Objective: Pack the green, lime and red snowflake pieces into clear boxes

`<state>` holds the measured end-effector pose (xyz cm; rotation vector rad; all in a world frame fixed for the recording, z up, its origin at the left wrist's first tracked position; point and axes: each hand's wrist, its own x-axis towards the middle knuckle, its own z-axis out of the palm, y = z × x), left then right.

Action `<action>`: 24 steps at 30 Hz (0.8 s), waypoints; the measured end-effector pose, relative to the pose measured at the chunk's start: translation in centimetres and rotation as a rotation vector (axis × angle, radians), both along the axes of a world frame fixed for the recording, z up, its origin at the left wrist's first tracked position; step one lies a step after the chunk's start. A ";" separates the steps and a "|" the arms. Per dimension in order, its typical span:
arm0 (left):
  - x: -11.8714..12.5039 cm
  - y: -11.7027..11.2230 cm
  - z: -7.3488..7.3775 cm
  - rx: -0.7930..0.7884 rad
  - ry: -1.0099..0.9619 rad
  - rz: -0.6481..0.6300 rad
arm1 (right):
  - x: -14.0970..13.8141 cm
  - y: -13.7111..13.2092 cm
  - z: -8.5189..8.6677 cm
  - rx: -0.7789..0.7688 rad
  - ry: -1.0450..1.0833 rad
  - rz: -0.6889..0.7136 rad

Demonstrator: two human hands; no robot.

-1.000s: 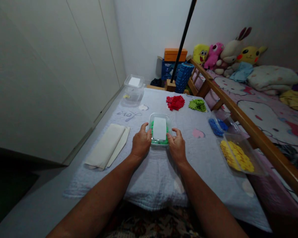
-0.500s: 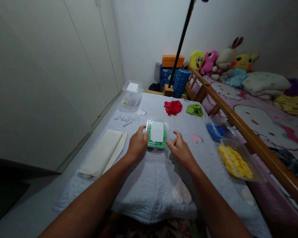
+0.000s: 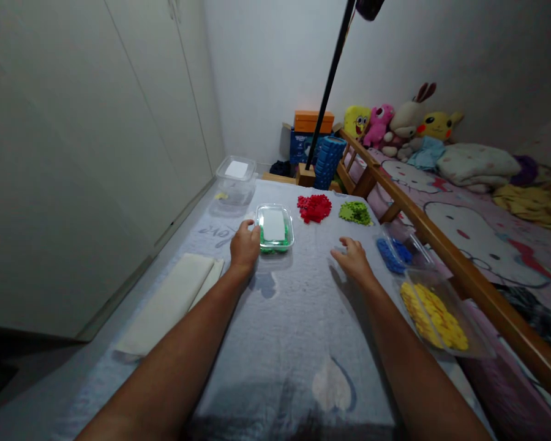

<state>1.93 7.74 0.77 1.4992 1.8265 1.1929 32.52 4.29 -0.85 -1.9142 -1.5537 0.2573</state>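
My left hand (image 3: 244, 247) grips the near left corner of a clear lidded box (image 3: 274, 228) with green pieces inside and a white label on the lid. The box rests on the grey blanket (image 3: 280, 318). My right hand (image 3: 354, 258) hovers low over the blanket to the right of the box, fingers loosely spread and holding nothing. It lies between the box and an open clear container of blue pieces (image 3: 393, 252).
Loose red pieces (image 3: 314, 207) and light green pieces (image 3: 355, 212) lie beyond the box. A tray of yellow pieces (image 3: 434, 315) sits at right by the wooden bed rail (image 3: 445, 248). Another clear lidded box (image 3: 236, 179) stands far left; folded cloth (image 3: 172, 301) lies near left.
My left hand has slid the green box away and to the left. My right hand has let go of it and moved off to the right.
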 end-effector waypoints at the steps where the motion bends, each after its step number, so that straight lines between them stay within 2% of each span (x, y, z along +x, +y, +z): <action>1: 0.0 0.3 -0.5 0.024 -0.061 0.011 | 0.5 1.0 -0.2 0.008 -0.007 -0.047; 5: 0.0 0.5 -1.7 0.098 -0.222 0.021 | 2.4 4.9 -0.6 0.040 -0.010 -0.222; 9: 0.2 -0.2 -1.4 0.127 -0.148 -0.030 | 3.6 8.7 -0.2 0.088 0.031 -0.360; 13: 0.3 -0.4 -1.0 0.130 -0.110 -0.009 | 4.9 12.0 0.9 0.109 0.054 -0.457; 18: 0.0 0.3 -1.4 0.182 -0.174 0.052 | 6.7 14.4 1.7 0.049 0.049 -0.481; 24: 0.1 0.6 -1.6 0.212 -0.162 0.103 | 8.3 16.3 1.2 -0.021 0.018 -0.448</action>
